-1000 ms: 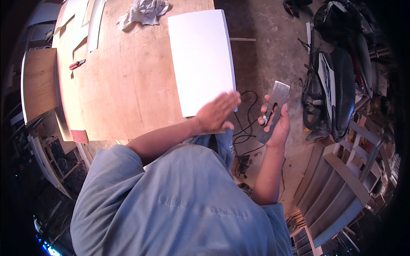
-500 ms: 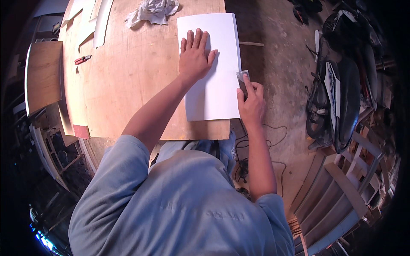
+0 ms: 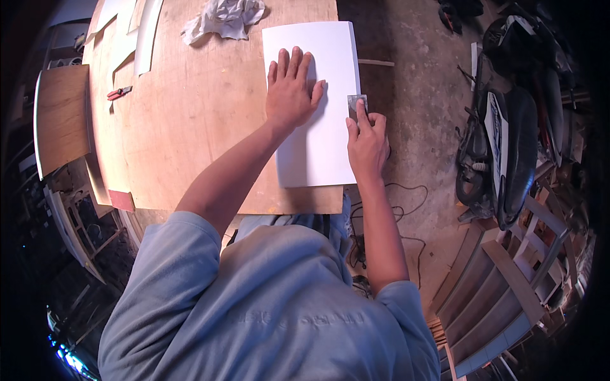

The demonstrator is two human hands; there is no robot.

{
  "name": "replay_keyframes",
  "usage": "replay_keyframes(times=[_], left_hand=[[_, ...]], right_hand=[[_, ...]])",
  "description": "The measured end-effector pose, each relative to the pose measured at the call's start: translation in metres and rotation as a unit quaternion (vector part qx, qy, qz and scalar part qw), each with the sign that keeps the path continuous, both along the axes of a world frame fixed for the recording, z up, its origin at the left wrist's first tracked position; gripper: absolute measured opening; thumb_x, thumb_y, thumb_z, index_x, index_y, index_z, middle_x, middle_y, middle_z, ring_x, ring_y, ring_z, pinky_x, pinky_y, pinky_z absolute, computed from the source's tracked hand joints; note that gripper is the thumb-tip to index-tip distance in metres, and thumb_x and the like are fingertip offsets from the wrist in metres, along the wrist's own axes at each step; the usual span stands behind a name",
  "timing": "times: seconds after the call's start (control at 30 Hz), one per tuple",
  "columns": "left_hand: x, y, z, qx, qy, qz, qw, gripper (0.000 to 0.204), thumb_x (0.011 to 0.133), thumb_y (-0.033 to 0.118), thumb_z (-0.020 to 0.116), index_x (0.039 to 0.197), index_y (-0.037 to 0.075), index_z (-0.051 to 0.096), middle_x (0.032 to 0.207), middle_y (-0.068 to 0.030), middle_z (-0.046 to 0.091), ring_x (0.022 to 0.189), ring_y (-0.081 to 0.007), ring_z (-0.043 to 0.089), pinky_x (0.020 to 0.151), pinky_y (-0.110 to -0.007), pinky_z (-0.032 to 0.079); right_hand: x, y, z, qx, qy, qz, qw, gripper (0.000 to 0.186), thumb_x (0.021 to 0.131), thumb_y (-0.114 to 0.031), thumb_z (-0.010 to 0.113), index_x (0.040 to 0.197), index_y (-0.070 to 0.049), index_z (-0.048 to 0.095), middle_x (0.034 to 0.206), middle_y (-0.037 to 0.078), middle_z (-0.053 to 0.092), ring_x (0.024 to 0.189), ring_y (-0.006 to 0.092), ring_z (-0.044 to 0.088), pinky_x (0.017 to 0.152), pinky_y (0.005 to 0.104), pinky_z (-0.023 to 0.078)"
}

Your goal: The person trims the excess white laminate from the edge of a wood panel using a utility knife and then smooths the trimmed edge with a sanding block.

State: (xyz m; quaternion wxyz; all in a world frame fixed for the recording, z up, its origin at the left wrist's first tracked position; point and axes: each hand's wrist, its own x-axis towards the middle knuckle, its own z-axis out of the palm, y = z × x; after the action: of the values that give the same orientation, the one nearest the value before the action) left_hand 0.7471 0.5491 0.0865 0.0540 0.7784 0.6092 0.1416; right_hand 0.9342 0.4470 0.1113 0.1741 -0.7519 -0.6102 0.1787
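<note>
A white rectangular panel (image 3: 330, 54) lies on the wooden worktable, its right side reaching just past the table's edge. My left hand (image 3: 292, 95) rests flat on it with the fingers stretched out. At the panel's right edge, my right hand (image 3: 368, 140) grips a small flat scraper-like tool (image 3: 352, 102) with a squarish grey end. My index finger presses on top of that end, while the rest of the tool is mostly hidden under the palm.
The worktable (image 3: 190, 114) also bears a crumpled white cloth (image 3: 222, 19), a red utility knife (image 3: 119, 93) and white offcut strips (image 3: 147, 38). A motorcycle (image 3: 508, 146) stands to the right. Cables (image 3: 406, 206) lie on the floor beside the table, near a wooden frame (image 3: 495, 286).
My right hand has moved slightly forward along the panel's right edge and a little left, bringing the tool's end over the edge. The left hand stays flat on the panel.
</note>
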Motion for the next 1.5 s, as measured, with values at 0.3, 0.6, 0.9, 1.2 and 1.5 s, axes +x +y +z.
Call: replay_keyframes(times=[0.3, 0.6, 0.9, 1.2, 1.5], left_hand=[[0.001, 0.001, 0.002, -0.008, 0.006, -0.001, 1.000, 0.072, 0.104, 0.048, 0.056, 0.162, 0.008, 0.041, 0.171, -0.0192, 0.036, 0.162, -0.0409, 0.024, 0.131, -0.054, 0.017], [0.000, 0.000, 0.004, -0.025, 0.005, -0.014, 1.000, 0.071, 0.106, 0.047, 0.054, 0.163, 0.006, 0.040, 0.171, -0.0206, 0.035, 0.162, -0.0407, 0.022, 0.132, -0.054, 0.015], [0.001, 0.001, 0.005, -0.038, 0.016, -0.012, 0.999, 0.072, 0.106, 0.047, 0.052, 0.163, 0.005, 0.039, 0.172, -0.0204, 0.034, 0.163, -0.0401, 0.020, 0.132, -0.053, 0.013], [0.002, 0.002, 0.001, -0.032, 0.038, -0.015, 0.999, 0.073, 0.107, 0.048, 0.050, 0.164, 0.005, 0.038, 0.173, -0.0202, 0.032, 0.164, -0.0390, 0.018, 0.132, -0.053, 0.012], [0.000, 0.001, 0.004, -0.058, 0.015, -0.012, 0.998, 0.075, 0.107, 0.050, 0.046, 0.166, 0.005, 0.035, 0.174, -0.0201, 0.028, 0.165, -0.0381, 0.014, 0.133, -0.053, 0.009]], right_hand=[[-0.006, 0.051, 0.001, 0.014, 0.031, -0.003, 0.999, 0.046, 0.102, -0.027, 0.070, 0.146, -0.014, 0.066, 0.114, 0.014, 0.060, 0.098, 0.0328, 0.067, 0.085, 0.0455, 0.057], [-0.012, 0.081, 0.005, -0.001, 0.036, -0.002, 0.999, 0.046, 0.102, -0.027, 0.070, 0.145, -0.012, 0.066, 0.118, 0.015, 0.064, 0.105, 0.0344, 0.070, 0.088, 0.0472, 0.057], [-0.014, 0.097, 0.005, 0.013, 0.050, 0.003, 0.999, 0.043, 0.101, -0.024, 0.070, 0.143, -0.012, 0.067, 0.117, 0.016, 0.065, 0.103, 0.0365, 0.071, 0.088, 0.0475, 0.057], [-0.016, 0.108, 0.005, 0.003, 0.043, -0.001, 0.999, 0.045, 0.100, -0.027, 0.071, 0.142, -0.013, 0.068, 0.118, 0.014, 0.067, 0.107, 0.0338, 0.070, 0.090, 0.0462, 0.058], [-0.001, 0.092, -0.004, 0.034, 0.068, -0.006, 0.997, 0.046, 0.097, -0.024, 0.073, 0.142, -0.011, 0.069, 0.118, 0.014, 0.067, 0.108, 0.0334, 0.070, 0.091, 0.0461, 0.057]])
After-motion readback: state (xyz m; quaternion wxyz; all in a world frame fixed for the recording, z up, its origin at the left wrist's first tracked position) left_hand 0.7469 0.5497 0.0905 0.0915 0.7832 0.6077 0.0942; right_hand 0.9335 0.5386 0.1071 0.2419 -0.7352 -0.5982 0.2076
